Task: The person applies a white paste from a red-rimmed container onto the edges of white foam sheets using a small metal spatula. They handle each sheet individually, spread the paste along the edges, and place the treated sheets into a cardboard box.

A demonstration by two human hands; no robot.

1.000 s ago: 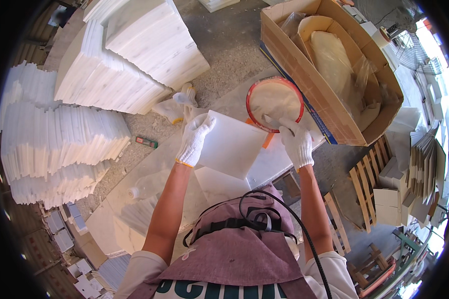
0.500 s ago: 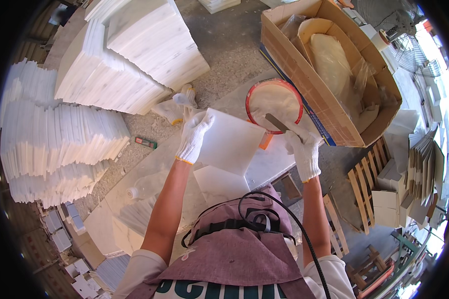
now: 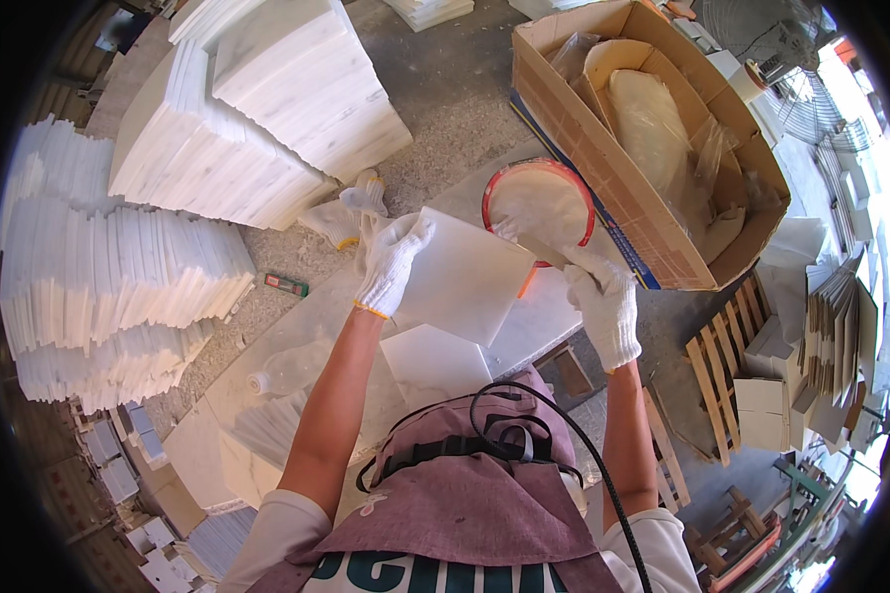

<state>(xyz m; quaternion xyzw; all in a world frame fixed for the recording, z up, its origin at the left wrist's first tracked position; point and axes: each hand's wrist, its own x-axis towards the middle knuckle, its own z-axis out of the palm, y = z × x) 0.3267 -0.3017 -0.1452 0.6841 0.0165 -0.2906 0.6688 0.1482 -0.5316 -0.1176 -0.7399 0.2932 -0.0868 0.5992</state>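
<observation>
My left hand [image 3: 391, 262], in a white work glove, grips the left edge of a square white marble tile [image 3: 470, 275] held tilted over the workbench. My right hand [image 3: 603, 306], also gloved, holds a flat scraper [image 3: 536, 249] whose blade reaches into a red-rimmed bowl [image 3: 539, 203] of whitish paste just beyond the tile. A second white tile [image 3: 433, 364] lies flat on the bench below the held one.
Tall stacks of white marble tiles [image 3: 257, 119] stand at the left and far left. An open cardboard box [image 3: 653, 138] with plastic-wrapped material sits at the right. Spare gloves [image 3: 341, 212] lie on the gravel floor; wooden pallets [image 3: 722, 385] and a fan stand at right.
My right hand has drawn back a little toward me while the scraper stays at the bowl. The left hand still holds the tile in much the same place.
</observation>
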